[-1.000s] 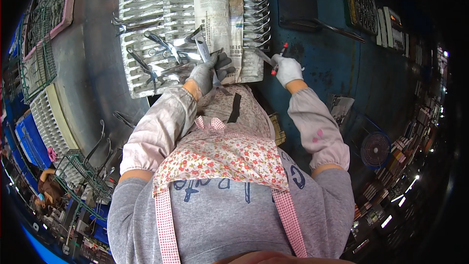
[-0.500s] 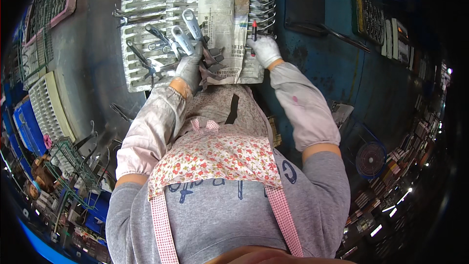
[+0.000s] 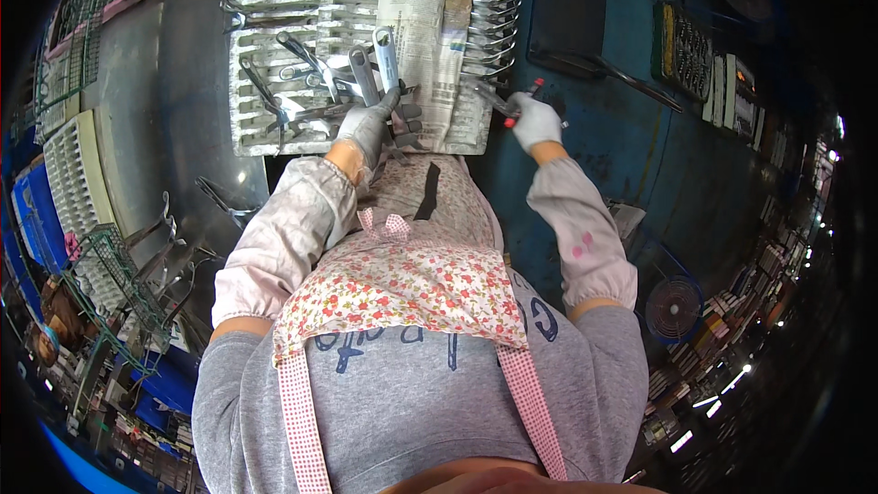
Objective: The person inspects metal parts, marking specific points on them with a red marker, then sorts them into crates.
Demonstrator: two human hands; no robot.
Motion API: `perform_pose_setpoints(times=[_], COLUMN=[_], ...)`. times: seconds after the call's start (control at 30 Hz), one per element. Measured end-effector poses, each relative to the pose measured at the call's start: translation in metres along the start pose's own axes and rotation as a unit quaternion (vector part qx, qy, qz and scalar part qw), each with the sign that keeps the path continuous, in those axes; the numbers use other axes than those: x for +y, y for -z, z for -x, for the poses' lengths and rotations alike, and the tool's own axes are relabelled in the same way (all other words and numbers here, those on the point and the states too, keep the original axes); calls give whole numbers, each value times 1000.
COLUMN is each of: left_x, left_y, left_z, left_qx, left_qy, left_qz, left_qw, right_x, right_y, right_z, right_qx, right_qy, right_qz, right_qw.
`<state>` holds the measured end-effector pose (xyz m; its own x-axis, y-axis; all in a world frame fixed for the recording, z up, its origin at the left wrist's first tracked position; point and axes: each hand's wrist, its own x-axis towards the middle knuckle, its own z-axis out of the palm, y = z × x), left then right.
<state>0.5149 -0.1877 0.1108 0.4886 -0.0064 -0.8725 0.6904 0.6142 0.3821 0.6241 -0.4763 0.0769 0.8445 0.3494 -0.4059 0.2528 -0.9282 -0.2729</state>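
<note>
My gloved left hand (image 3: 368,124) is closed around the lower part of metal wrenches (image 3: 386,59) with looped ends, which point away from me over the white ridged tray (image 3: 274,142). My gloved right hand (image 3: 538,123) is beyond the tray's right edge, fingers closed on a red-and-black marker (image 3: 524,102). A dark grey metal piece (image 3: 489,95) reaches from its fingertips toward the tray; it is blurred, and I cannot tell its kind. Loose metal tools (image 3: 306,59) lie crosswise on the tray's left half. A sheet of newspaper (image 3: 412,14) covers its middle.
Slim metal pieces (image 3: 494,14) line the tray's right side in a row. A dark flat board (image 3: 567,0) lies on the blue surface (image 3: 631,64) to the right, near a long metal bar (image 3: 640,87). At left stand another ridged tray (image 3: 78,165) and a green wire basket (image 3: 119,274).
My right hand has moved right and slightly nearer, off the tray's edge, and the marker has tilted. The grey piece now shows at its fingers. The wrenches in my left hand have shifted right.
</note>
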Motion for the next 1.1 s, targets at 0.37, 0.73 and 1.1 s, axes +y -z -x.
perform_pose_setpoints(times=[0.37, 0.73, 1.1], left_x=[13, 36, 50], left_y=[-20, 31, 50], left_z=[24, 43, 88], left_qx=[-122, -171, -216], left_qy=[-40, -132, -183], left_qz=[148, 247, 340], left_qw=[981, 945, 897], right_x=[-133, -40, -92], right_y=[-5, -69, 125], right_z=[3, -110, -78], right_qx=[107, 15, -132], right_qy=[62, 145, 127], right_qz=[-511, 221, 5], right_qw=[851, 964, 983])
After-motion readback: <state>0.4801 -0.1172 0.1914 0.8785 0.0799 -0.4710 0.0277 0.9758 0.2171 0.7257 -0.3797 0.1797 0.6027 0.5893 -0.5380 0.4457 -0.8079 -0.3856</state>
